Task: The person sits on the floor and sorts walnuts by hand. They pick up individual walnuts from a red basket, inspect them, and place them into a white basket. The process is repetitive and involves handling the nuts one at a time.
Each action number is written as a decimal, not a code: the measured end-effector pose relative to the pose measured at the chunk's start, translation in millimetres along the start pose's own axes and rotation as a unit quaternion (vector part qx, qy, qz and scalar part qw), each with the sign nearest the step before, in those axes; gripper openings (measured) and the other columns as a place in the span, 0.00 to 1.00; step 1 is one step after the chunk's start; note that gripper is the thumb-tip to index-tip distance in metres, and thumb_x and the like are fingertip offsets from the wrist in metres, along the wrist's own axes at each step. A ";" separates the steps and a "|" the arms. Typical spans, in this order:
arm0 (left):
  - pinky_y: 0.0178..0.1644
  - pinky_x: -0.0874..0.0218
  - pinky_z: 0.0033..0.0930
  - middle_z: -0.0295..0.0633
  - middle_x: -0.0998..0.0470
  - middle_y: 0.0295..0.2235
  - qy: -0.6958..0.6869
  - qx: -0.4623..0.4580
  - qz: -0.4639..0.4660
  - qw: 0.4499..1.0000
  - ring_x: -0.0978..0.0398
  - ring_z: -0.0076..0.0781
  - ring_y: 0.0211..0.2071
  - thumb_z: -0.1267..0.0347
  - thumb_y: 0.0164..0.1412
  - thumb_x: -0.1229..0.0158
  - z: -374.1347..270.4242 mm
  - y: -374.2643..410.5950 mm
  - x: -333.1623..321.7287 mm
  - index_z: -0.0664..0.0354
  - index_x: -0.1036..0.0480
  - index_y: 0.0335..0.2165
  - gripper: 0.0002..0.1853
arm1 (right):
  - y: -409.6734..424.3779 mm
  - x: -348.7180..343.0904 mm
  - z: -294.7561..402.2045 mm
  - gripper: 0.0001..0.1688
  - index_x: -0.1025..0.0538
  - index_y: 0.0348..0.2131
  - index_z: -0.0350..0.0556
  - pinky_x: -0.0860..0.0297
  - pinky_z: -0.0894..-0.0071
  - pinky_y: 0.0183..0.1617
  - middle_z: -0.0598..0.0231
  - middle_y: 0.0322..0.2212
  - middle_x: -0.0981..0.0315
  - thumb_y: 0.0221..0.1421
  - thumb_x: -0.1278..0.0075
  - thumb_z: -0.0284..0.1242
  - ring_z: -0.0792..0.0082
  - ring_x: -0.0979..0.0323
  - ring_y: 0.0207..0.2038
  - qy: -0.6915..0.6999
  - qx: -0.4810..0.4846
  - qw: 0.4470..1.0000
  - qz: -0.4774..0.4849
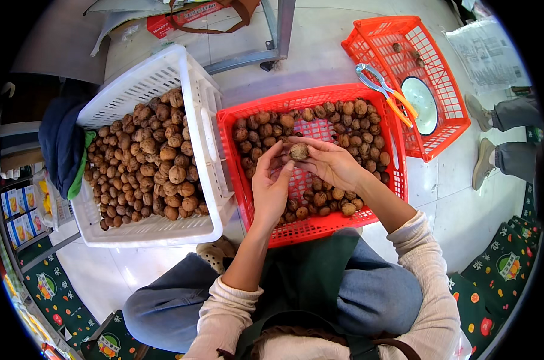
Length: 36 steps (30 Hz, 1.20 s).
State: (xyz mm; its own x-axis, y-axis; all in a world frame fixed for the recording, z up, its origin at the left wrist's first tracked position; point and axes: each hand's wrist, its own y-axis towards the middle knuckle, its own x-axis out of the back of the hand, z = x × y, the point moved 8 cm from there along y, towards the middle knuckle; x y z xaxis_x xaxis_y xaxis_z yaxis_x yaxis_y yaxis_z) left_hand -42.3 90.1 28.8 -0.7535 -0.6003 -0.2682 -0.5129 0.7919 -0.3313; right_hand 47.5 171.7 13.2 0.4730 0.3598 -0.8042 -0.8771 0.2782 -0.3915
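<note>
Between the fingers of both hands, over the middle of a red plastic crate [236, 180], is a single walnut [299, 152]. My right hand [333, 159] grips it from the right with thumb and fingers. My left hand [274, 177] is at its left side, thumb and fingertips close to it; whether they press on it cannot be told. Walnuts lie along the sides of the red crate around a bare patch of its slotted floor. A white plastic crate [200, 135] to the left holds a large heap of walnuts [148, 162].
A second red basket [450, 90] at the upper right holds a few walnuts and a round pale dish [419, 105]. Orange-handled pliers [389, 94] rest across its near rim. Another person's legs [515, 135] stand at far right. A metal frame leg [283, 31] rises behind the crates.
</note>
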 end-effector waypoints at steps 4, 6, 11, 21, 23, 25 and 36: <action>0.49 0.38 0.28 0.42 0.35 0.46 0.146 -0.092 0.011 0.985 0.32 0.29 0.44 0.81 0.51 0.43 -12.8 -0.3 3.0 0.62 0.33 0.48 0.23 | -4.9 -14.5 4.8 0.24 0.42 0.57 0.38 0.42 0.65 0.61 0.57 0.51 0.37 0.63 0.63 0.26 0.67 0.37 0.54 -0.054 0.006 0.998 -0.025; 0.48 0.38 0.28 0.41 0.36 0.45 0.139 -0.097 0.009 0.985 0.32 0.29 0.44 0.81 0.50 0.41 -15.6 1.0 5.7 0.62 0.31 0.46 0.22 | -7.0 -23.2 6.2 0.25 0.42 0.58 0.39 0.40 0.68 0.59 0.58 0.50 0.36 0.62 0.61 0.24 0.69 0.37 0.53 -0.112 0.029 0.993 -0.018; 0.47 0.37 0.28 0.42 0.32 0.44 0.174 -0.161 0.003 0.971 0.30 0.29 0.43 0.82 0.50 0.42 -30.2 -2.6 4.9 0.63 0.31 0.44 0.20 | -16.2 -42.1 23.9 0.23 0.33 0.51 0.40 0.35 0.73 0.53 0.58 0.49 0.35 0.55 0.52 0.19 0.72 0.33 0.49 -0.375 0.162 0.912 -0.042; 0.51 0.36 0.30 0.45 0.27 0.43 -0.085 -0.057 0.062 0.993 0.28 0.30 0.44 0.84 0.54 0.46 -18.9 -5.9 -4.7 0.67 0.35 0.45 0.18 | -21.4 -17.4 28.2 0.09 0.21 0.36 0.40 0.32 0.79 0.40 0.63 0.40 0.29 0.50 0.45 0.20 0.76 0.29 0.37 -0.252 0.233 0.928 -0.148; 0.51 0.36 0.33 0.47 0.27 0.43 -0.193 -0.004 0.053 0.980 0.28 0.33 0.45 0.82 0.56 0.47 -10.9 -6.1 -2.0 0.67 0.35 0.46 0.18 | -16.6 -0.5 25.9 0.08 0.21 0.34 0.40 0.32 0.79 0.39 0.65 0.35 0.27 0.51 0.46 0.20 0.76 0.29 0.35 -0.177 0.169 0.948 -0.206; 0.52 0.36 0.35 0.48 0.27 0.44 -0.273 0.036 0.063 0.959 0.28 0.36 0.46 0.79 0.57 0.47 -11.2 -7.4 -8.7 0.66 0.36 0.48 0.19 | -16.0 16.2 37.4 0.07 0.21 0.33 0.40 0.32 0.78 0.38 0.67 0.31 0.25 0.51 0.47 0.20 0.76 0.28 0.33 -0.225 0.147 0.934 -0.235; 0.53 0.37 0.40 0.47 0.29 0.46 -0.358 0.093 0.063 0.927 0.29 0.38 0.47 0.71 0.62 0.50 -2.6 -9.7 -9.8 0.64 0.37 0.50 0.18 | -19.2 -54.2 55.9 0.17 0.23 0.39 0.44 0.32 0.76 0.42 0.66 0.36 0.28 0.45 0.41 0.21 0.76 0.29 0.38 -0.437 0.257 0.860 -0.062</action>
State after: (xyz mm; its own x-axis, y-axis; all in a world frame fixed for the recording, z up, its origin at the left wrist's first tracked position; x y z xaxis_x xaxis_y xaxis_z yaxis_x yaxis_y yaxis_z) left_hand -31.0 88.6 37.0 -0.3018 -0.4782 -0.8248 -0.3095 0.8674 -0.3897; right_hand 43.3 196.7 89.2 0.6392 0.7680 -0.0392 -0.7690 0.6389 -0.0210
